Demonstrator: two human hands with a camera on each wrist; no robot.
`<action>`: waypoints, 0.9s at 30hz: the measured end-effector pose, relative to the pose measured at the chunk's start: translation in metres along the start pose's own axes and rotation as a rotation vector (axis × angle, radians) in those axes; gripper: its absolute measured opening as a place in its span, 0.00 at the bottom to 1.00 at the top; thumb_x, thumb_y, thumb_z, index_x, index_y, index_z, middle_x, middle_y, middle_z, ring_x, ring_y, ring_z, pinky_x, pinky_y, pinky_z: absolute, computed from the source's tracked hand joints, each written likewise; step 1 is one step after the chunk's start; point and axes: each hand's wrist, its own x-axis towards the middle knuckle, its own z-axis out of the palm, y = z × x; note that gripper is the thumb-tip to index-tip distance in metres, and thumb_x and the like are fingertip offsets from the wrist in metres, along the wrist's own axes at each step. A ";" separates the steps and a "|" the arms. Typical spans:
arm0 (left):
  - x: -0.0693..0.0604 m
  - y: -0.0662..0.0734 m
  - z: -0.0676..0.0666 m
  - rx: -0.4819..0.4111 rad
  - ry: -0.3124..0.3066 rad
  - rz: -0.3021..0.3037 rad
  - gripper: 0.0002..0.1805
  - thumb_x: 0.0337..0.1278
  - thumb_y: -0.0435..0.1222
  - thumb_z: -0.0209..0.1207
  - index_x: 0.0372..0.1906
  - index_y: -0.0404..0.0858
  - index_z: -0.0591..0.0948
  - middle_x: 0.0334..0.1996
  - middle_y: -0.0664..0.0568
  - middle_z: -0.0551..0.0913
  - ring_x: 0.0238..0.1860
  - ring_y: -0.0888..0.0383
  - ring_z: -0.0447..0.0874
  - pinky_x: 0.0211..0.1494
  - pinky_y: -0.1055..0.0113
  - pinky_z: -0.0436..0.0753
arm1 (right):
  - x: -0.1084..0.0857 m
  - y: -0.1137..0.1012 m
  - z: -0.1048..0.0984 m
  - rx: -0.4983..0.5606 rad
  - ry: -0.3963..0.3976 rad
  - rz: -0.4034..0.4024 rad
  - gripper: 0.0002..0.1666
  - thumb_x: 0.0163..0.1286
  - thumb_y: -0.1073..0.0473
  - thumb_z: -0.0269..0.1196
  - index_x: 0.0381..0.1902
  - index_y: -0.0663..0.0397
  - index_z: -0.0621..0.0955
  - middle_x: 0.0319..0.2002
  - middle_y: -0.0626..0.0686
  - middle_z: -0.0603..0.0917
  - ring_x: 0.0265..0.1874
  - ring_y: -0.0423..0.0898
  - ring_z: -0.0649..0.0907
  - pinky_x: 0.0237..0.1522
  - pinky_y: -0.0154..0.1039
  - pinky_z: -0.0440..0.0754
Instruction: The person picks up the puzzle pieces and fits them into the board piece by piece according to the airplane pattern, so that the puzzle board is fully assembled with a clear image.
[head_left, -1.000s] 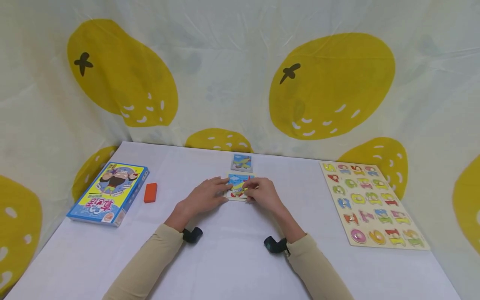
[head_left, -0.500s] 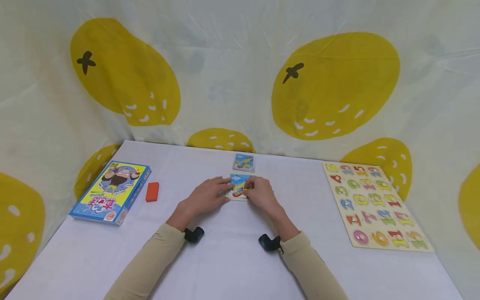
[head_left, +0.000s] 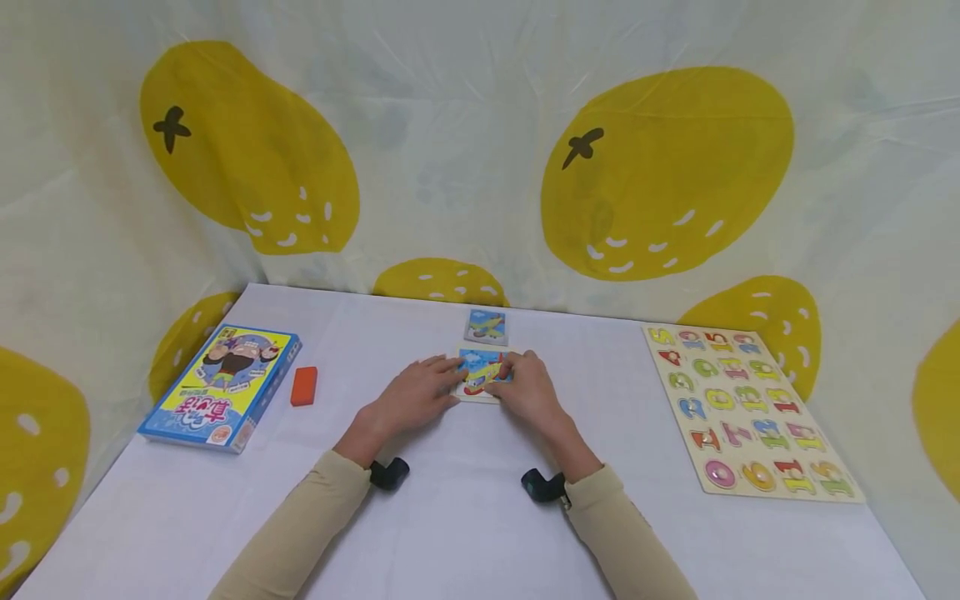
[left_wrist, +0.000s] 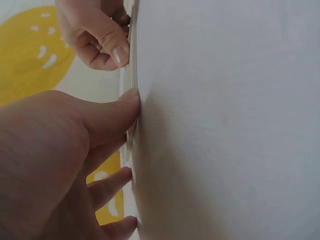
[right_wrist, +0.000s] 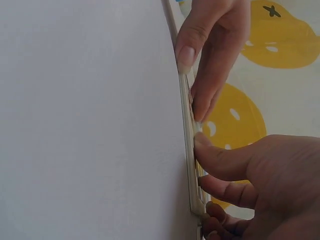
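Observation:
A small jigsaw board (head_left: 474, 397) with a yellow airplane picture lies flat in the middle of the table. My left hand (head_left: 422, 392) holds its left side, the thumb against the near edge and the fingers spread over the left border. At the right side, my right hand (head_left: 531, 390) has thumb and forefinger bent around a blue puzzle piece (head_left: 506, 378), low over the board; the hand hides part of the picture. Both wrist views show the board edge-on, with the left thumb (left_wrist: 127, 106) against it and the right thumb (right_wrist: 207, 147) close to the surface.
Just behind the board lies a smaller grey-edged airplane picture card (head_left: 486, 326). To the left are an orange block (head_left: 303, 386) and a blue-and-yellow box (head_left: 221, 387). A wooden number puzzle (head_left: 750, 412) lies at the right. A patterned cloth (head_left: 450, 167) hangs behind the table.
The right thumb and forefinger have shifted slightly rightward over the board, uncovering more of the airplane. The left hand stays nearly in place on the board's left side.

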 end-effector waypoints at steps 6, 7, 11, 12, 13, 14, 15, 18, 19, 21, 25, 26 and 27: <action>-0.003 0.003 -0.002 0.042 0.005 0.033 0.27 0.70 0.42 0.57 0.71 0.50 0.71 0.73 0.49 0.69 0.75 0.42 0.64 0.72 0.36 0.65 | 0.002 0.003 0.000 0.000 -0.011 0.008 0.16 0.55 0.52 0.77 0.28 0.55 0.82 0.31 0.54 0.74 0.31 0.47 0.73 0.29 0.35 0.68; -0.003 0.004 -0.002 0.051 0.006 0.039 0.26 0.71 0.42 0.57 0.71 0.51 0.71 0.73 0.49 0.69 0.74 0.42 0.64 0.71 0.35 0.66 | 0.002 0.003 0.000 0.000 -0.015 0.004 0.16 0.55 0.52 0.76 0.28 0.55 0.82 0.31 0.54 0.74 0.31 0.47 0.73 0.29 0.35 0.68; -0.004 0.005 -0.001 0.097 0.001 0.049 0.25 0.72 0.42 0.55 0.71 0.57 0.72 0.73 0.47 0.69 0.74 0.41 0.64 0.69 0.34 0.67 | 0.002 0.006 -0.006 0.036 -0.055 -0.029 0.14 0.57 0.53 0.74 0.29 0.56 0.82 0.30 0.53 0.73 0.30 0.47 0.72 0.29 0.35 0.67; -0.004 0.005 -0.001 0.108 -0.004 0.046 0.25 0.72 0.42 0.55 0.71 0.58 0.72 0.73 0.47 0.69 0.74 0.41 0.64 0.70 0.35 0.67 | 0.002 0.007 -0.009 0.066 -0.072 -0.033 0.12 0.58 0.54 0.73 0.30 0.56 0.82 0.30 0.54 0.73 0.30 0.47 0.72 0.29 0.36 0.68; -0.004 0.006 -0.001 0.115 -0.009 0.043 0.25 0.72 0.43 0.54 0.71 0.59 0.71 0.73 0.48 0.68 0.74 0.42 0.64 0.70 0.35 0.67 | 0.002 0.009 -0.012 0.093 -0.083 -0.033 0.11 0.59 0.56 0.72 0.31 0.56 0.83 0.29 0.53 0.74 0.30 0.47 0.72 0.29 0.36 0.68; -0.004 0.006 -0.001 0.120 -0.013 0.037 0.25 0.72 0.43 0.54 0.71 0.60 0.71 0.73 0.48 0.68 0.74 0.42 0.64 0.70 0.36 0.67 | 0.002 0.011 -0.016 0.126 -0.090 -0.027 0.09 0.60 0.57 0.71 0.32 0.55 0.83 0.29 0.53 0.74 0.30 0.47 0.73 0.30 0.36 0.69; -0.004 0.007 0.000 0.121 -0.016 0.032 0.25 0.72 0.43 0.54 0.71 0.60 0.71 0.74 0.49 0.68 0.74 0.43 0.64 0.71 0.36 0.67 | 0.003 0.015 -0.020 0.157 -0.092 -0.015 0.06 0.61 0.58 0.70 0.33 0.54 0.83 0.29 0.53 0.75 0.31 0.47 0.73 0.30 0.36 0.69; -0.004 0.007 0.000 0.114 -0.029 0.016 0.25 0.73 0.44 0.54 0.71 0.62 0.70 0.74 0.50 0.67 0.75 0.43 0.63 0.72 0.37 0.66 | 0.006 0.025 -0.031 0.218 -0.072 0.030 0.03 0.65 0.61 0.66 0.37 0.53 0.84 0.30 0.52 0.77 0.33 0.48 0.74 0.32 0.37 0.72; -0.004 0.008 0.001 0.111 -0.031 0.013 0.25 0.73 0.44 0.54 0.71 0.63 0.70 0.74 0.50 0.67 0.75 0.43 0.63 0.72 0.37 0.66 | 0.007 0.030 -0.034 0.218 -0.059 0.042 0.03 0.66 0.61 0.65 0.37 0.53 0.84 0.30 0.52 0.78 0.33 0.48 0.75 0.33 0.37 0.72; -0.004 0.007 0.002 0.108 -0.033 0.010 0.25 0.73 0.44 0.53 0.71 0.64 0.70 0.74 0.51 0.67 0.75 0.43 0.62 0.72 0.38 0.65 | 0.010 0.038 -0.041 0.207 -0.051 0.063 0.05 0.67 0.61 0.64 0.40 0.54 0.83 0.33 0.53 0.79 0.35 0.48 0.75 0.34 0.36 0.73; -0.003 0.007 0.002 0.102 -0.020 0.018 0.25 0.73 0.44 0.53 0.70 0.63 0.70 0.74 0.51 0.67 0.75 0.43 0.62 0.72 0.38 0.65 | 0.012 0.048 -0.054 0.164 -0.080 0.069 0.12 0.65 0.62 0.65 0.47 0.56 0.83 0.40 0.56 0.81 0.41 0.50 0.77 0.40 0.38 0.76; -0.003 0.007 0.002 0.102 -0.016 0.021 0.24 0.73 0.44 0.53 0.70 0.63 0.71 0.74 0.50 0.67 0.75 0.43 0.62 0.72 0.37 0.65 | 0.012 0.049 -0.057 0.152 -0.098 0.063 0.14 0.63 0.63 0.66 0.48 0.56 0.83 0.41 0.56 0.81 0.42 0.51 0.77 0.41 0.39 0.76; -0.004 0.007 0.001 0.101 -0.011 0.024 0.24 0.73 0.44 0.53 0.70 0.63 0.71 0.74 0.50 0.68 0.75 0.43 0.63 0.72 0.37 0.65 | 0.012 0.049 -0.059 0.142 -0.120 0.057 0.16 0.61 0.65 0.67 0.48 0.57 0.83 0.42 0.57 0.81 0.43 0.52 0.77 0.43 0.40 0.76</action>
